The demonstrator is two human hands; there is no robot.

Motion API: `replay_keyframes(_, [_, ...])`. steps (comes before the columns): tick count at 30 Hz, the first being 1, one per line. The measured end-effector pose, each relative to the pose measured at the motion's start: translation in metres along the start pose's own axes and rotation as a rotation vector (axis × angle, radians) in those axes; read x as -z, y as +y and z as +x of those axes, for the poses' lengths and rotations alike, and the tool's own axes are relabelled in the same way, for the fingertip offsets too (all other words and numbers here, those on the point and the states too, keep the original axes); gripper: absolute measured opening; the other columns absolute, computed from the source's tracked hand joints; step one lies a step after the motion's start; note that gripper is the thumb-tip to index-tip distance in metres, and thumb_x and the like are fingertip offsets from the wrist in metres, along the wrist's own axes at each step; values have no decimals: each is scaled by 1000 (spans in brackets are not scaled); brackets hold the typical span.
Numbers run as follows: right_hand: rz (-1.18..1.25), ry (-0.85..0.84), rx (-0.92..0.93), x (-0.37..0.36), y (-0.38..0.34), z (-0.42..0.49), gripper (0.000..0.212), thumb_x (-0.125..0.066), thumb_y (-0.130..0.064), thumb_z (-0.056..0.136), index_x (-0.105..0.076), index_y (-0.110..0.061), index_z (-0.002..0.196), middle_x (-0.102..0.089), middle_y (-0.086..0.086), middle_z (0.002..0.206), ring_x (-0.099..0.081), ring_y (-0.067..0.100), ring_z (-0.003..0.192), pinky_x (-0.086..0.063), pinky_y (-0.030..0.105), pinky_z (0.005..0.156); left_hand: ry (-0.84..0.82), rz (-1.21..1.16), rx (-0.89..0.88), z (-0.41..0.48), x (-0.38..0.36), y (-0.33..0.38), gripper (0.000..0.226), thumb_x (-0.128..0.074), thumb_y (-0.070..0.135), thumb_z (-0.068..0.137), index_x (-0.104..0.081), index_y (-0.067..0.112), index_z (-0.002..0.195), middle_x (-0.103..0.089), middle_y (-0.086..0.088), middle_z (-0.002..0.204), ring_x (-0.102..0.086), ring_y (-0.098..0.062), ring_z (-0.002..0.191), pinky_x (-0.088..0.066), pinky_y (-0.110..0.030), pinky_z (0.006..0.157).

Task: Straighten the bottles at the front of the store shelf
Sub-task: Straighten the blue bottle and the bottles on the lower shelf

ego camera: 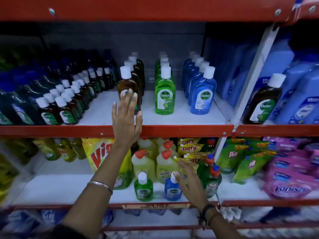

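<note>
On the upper white shelf (186, 116) three rows of white-capped bottles run front to back: brown (126, 85), green (164, 94) and blue (203, 95). My left hand (126, 118) is raised with its fingers spread, and the fingertips rest on the label of the front brown bottle. On the lower shelf stand a small green bottle (143, 188) and a small blue bottle (172, 190). My right hand (189, 181) is spread open beside the small blue bottle, with the thumb touching its white cap.
Small dark bottles (57, 107) crowd the upper shelf's left side. A lone brown bottle (264, 102) stands before large blue jugs in the right bay. Yellow pouches (101, 156), orange-capped bottles (143, 163), green Pril bottles (210, 176) and pink tubs (290, 176) fill the lower shelf.
</note>
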State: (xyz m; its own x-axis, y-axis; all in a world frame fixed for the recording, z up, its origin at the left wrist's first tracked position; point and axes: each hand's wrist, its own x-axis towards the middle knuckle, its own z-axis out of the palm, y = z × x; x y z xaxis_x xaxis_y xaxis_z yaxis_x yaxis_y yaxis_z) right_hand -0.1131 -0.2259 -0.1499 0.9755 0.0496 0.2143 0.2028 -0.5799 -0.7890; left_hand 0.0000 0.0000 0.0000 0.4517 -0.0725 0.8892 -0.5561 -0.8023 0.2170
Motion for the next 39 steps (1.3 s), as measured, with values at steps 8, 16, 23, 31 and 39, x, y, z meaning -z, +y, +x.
replay_keyframes(8, [157,-138,-148,-5,8,3,28,-71,-27,82,-56,-41,101,-66,-10,108,-58,-10,99,-43,14,81,-134,199,84,1,-6,-20,53,-32,35,98,-28,21,150,-30,-3,157,-21,-20,146,-14,-53,116])
replay_keyframes(16, [337,62,20,40,-49,28,27,-74,-35,78,-66,-34,104,-73,-8,99,-66,8,94,-55,32,82,-142,234,92,0,-8,-20,55,-31,35,96,-30,21,149,-34,-4,155,-22,-20,146,-15,-52,116])
replay_keyframes(23, [415,319,270,104,-122,66,33,-71,-49,72,-67,-29,99,-73,-1,92,-68,24,87,-56,38,76,-129,236,82,1,-7,-19,55,-34,33,95,-33,19,148,-38,-6,152,-25,-22,145,-19,-53,115])
replay_keyframes(31, [357,671,414,173,-164,121,24,-66,-42,79,-64,-26,97,-65,-8,87,-59,8,78,-50,22,72,-131,240,68,0,-7,-20,54,-34,31,94,-37,18,146,-43,-6,149,-27,-23,143,-28,-55,111])
replay_keyframes(39, [181,709,319,189,-133,166,46,-65,-53,79,-65,-15,106,-69,13,100,-63,27,89,-54,43,80,-96,264,54,-1,-9,-21,54,-35,30,92,-37,18,145,-46,-7,147,-29,-23,142,-27,-52,111])
